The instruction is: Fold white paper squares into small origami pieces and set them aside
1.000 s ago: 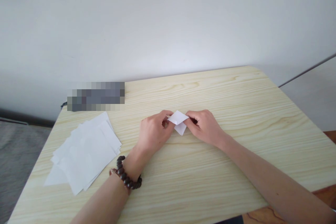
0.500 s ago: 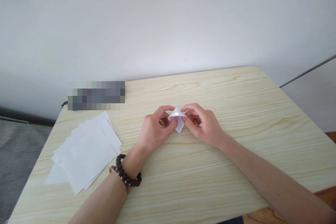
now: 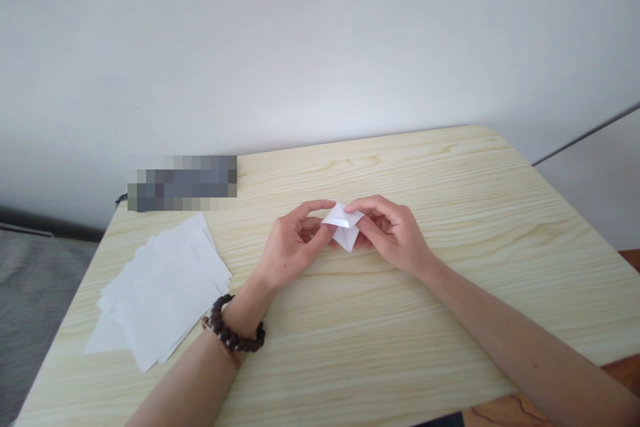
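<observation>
A small piece of folded white paper (image 3: pixel 346 237) is held between both hands, just above the middle of the table. Its upper part forms a raised flap, and a creased point hangs below toward me. My left hand (image 3: pixel 294 240) pinches the left corner between thumb and forefinger. From the other side, my right hand (image 3: pixel 395 232) grips the right corner, thumb below and forefinger on top of the flap. A dark beaded bracelet (image 3: pixel 235 340) circles my left wrist. The fingers partly hide both side corners.
A fanned stack of white paper sheets (image 3: pixel 165 300) lies on the left of the pale wooden table (image 3: pixel 400 340). Behind it, near the back edge, sits a dark blurred-out object (image 3: pixel 185 181). A white wall (image 3: pixel 320 47) stands behind the table.
The folded paper has opened wider and tipped, showing more of its lower point. My right forefinger has come onto the upper flap, and the right hand has shifted slightly right.
</observation>
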Available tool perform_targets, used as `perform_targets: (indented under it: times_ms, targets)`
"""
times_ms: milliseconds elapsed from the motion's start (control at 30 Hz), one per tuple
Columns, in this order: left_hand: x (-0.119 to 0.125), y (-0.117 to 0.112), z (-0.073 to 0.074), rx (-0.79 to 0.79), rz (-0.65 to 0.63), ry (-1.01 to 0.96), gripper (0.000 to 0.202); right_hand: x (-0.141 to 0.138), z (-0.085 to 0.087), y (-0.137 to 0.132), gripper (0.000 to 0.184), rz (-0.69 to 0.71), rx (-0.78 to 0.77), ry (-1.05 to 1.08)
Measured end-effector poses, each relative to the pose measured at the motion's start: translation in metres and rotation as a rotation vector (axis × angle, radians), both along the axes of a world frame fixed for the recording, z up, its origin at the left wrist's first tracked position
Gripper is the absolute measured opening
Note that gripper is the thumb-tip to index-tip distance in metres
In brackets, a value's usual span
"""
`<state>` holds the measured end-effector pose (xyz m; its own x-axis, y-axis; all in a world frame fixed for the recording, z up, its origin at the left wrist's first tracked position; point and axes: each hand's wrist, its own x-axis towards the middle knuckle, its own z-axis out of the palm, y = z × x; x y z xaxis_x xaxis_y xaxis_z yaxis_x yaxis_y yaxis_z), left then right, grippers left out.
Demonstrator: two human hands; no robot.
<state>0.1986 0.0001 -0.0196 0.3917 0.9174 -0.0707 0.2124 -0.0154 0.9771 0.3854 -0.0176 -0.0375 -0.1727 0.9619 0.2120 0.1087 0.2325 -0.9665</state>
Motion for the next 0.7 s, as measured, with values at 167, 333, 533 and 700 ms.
perform_targets:
  times_ms: [167, 333, 533, 700]
  targets:
    - [0.003, 0.002, 0.0, 0.027, 0.063, 0.044, 0.037, 0.001, 0.0, -0.001, 0.017, 0.026, 0.017, -0.053]
    - [0.006, 0.003, -0.005, 0.072, 0.108, 0.109, 0.031, -0.001, 0.001, -0.002, 0.024, 0.067, 0.086, -0.156]
    - [0.006, 0.001, -0.009, 0.127, 0.135, 0.133, 0.015, -0.001, 0.0, -0.002, 0.013, 0.041, 0.062, -0.143]
    - [0.001, 0.003, -0.006, 0.075, 0.004, 0.038, 0.023, -0.001, 0.001, -0.002, 0.016, 0.059, 0.061, -0.071]
